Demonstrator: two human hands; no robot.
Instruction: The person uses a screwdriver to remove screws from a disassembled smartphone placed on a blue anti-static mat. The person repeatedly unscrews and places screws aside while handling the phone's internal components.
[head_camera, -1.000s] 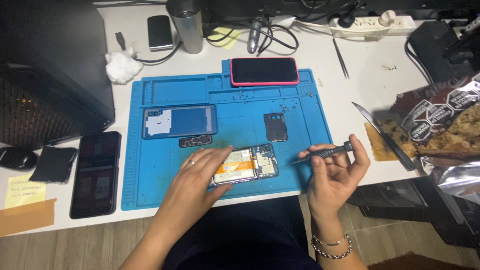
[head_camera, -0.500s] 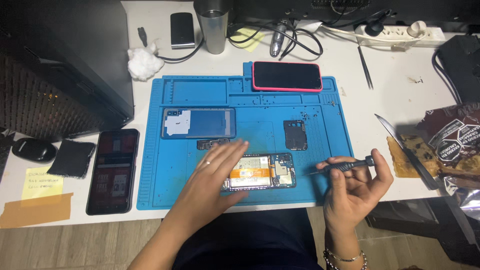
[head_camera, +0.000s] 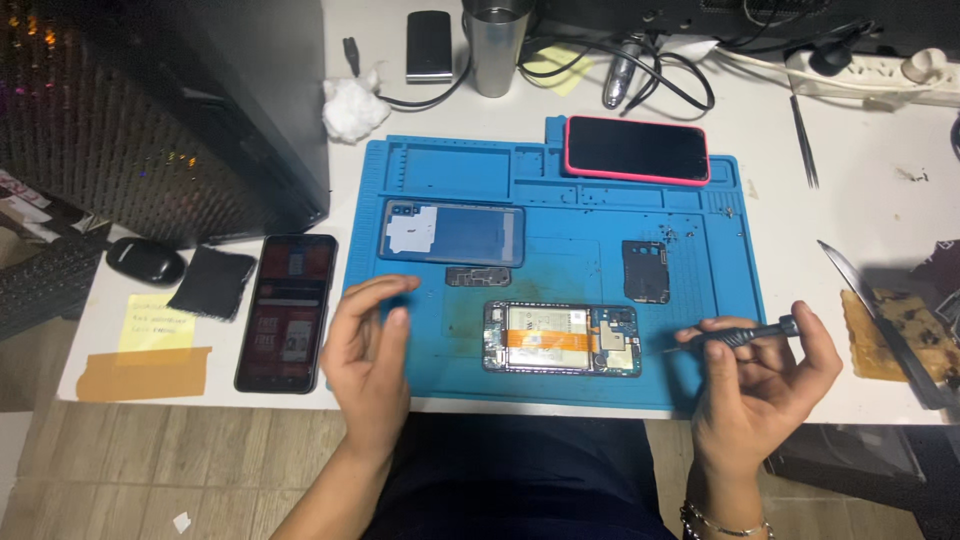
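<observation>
The blue mat (head_camera: 560, 250) covers the middle of the white table (head_camera: 880, 180), its near edge running just short of the table's front edge. On the mat, the bare stretch in front of the opened phone (head_camera: 562, 338) is narrow; the wider free patch lies in the mat's middle, between the back cover (head_camera: 452, 232) and the small dark plate (head_camera: 646, 270).

Around the mat: a phone with a lit screen (head_camera: 287, 310) lies just off its left edge, with a black cloth (head_camera: 212, 282) and a black mouse (head_camera: 146, 262) further left. A large black computer case (head_camera: 190, 110) stands at the mat's far-left corner. A phone in a pink case (head_camera: 637, 150) sits on the mat's far edge, a steel cup (head_camera: 497, 50) and tangled cables (head_camera: 660, 75) behind it. A knife (head_camera: 880, 320) rests on a piece of brown cardboard (head_camera: 893, 335), off the mat's right edge.

The opened phone lies flat near the mat's front edge, insides up, between the 2 hands. The left hand (head_camera: 368, 360) hovers over the mat's left front corner, fingers loosely curled and apart, touching nothing, just left of the phone. The right hand (head_camera: 765, 385) sits at the mat's right front corner, pinching a small screwdriver (head_camera: 735, 336) between thumb and fingers, its tip pointing left, near the phone's right end but apart from it.
</observation>
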